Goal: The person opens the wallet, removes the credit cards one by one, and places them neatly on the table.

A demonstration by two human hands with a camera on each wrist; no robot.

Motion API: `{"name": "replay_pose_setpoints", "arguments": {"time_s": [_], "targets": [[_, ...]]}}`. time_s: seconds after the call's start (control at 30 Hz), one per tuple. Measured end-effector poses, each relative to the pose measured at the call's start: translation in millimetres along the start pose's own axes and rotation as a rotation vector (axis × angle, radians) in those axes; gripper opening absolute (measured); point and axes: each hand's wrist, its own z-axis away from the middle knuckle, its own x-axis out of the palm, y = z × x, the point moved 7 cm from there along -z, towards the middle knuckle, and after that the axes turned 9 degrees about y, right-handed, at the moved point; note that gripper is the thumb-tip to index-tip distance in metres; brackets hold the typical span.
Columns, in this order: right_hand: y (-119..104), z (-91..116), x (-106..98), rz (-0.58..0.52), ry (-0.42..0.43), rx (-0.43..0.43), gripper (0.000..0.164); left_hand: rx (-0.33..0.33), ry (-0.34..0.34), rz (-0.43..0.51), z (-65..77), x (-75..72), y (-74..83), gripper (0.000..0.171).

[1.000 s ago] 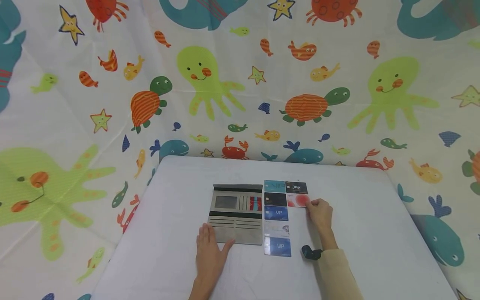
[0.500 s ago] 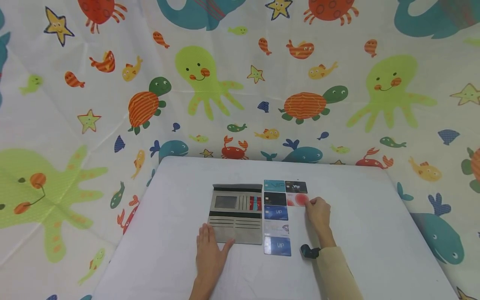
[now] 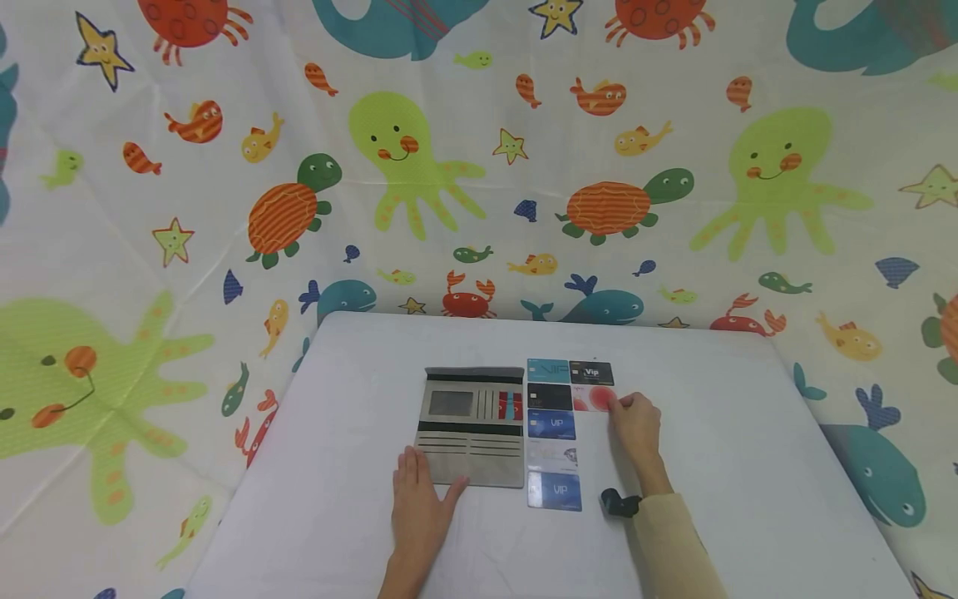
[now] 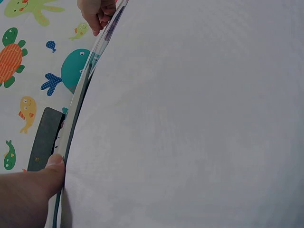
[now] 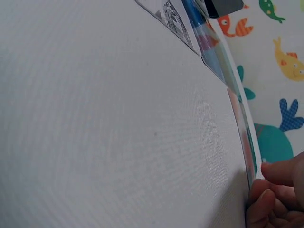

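Observation:
A grey long wallet [image 3: 494,470] lies unfolded on the white table, a few red and blue cards in its upper right slots. My left hand [image 3: 421,503] rests on its lower left corner, fingers straight; the left wrist view has the thumb [image 4: 56,161] on the wallet's edge. My right hand [image 3: 639,428] pinches the right edge of a white card with a red circle [image 3: 587,399], thumb and curled fingertips at that edge. This card sits below a black Vip card [image 3: 591,373] and beside a plain black card [image 3: 549,397].
Left of the red-circle card runs a column with a teal VIP card [image 3: 548,370], a blue VIP card [image 3: 551,425], a whitish card [image 3: 552,455] and another blue card [image 3: 554,492]. A sea-animal curtain [image 3: 479,125] hangs behind the table [image 3: 359,358].
My right hand has shifted very slightly, its fingertips still at the red-circle card's edge. The left hand and wallet stay in place. The head view has tilted a little.

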Motion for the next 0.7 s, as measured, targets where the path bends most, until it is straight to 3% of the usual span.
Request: {"name": "replay_pose_setpoints", "arguments": {"time_s": [0.33, 0.7], "targets": [[-25.5, 5.5, -2.5, -0.053, 0.043, -0.055, 0.024, -0.004, -0.008, -0.006, 0.0, 3.6, -2.5, 0.1], [-48.1, 9.0, 10.0, -0.089, -0.001, -0.097, 0.029, 0.001, 0.009, -0.009, 0.9, -0.5, -0.2, 0.1]]}}
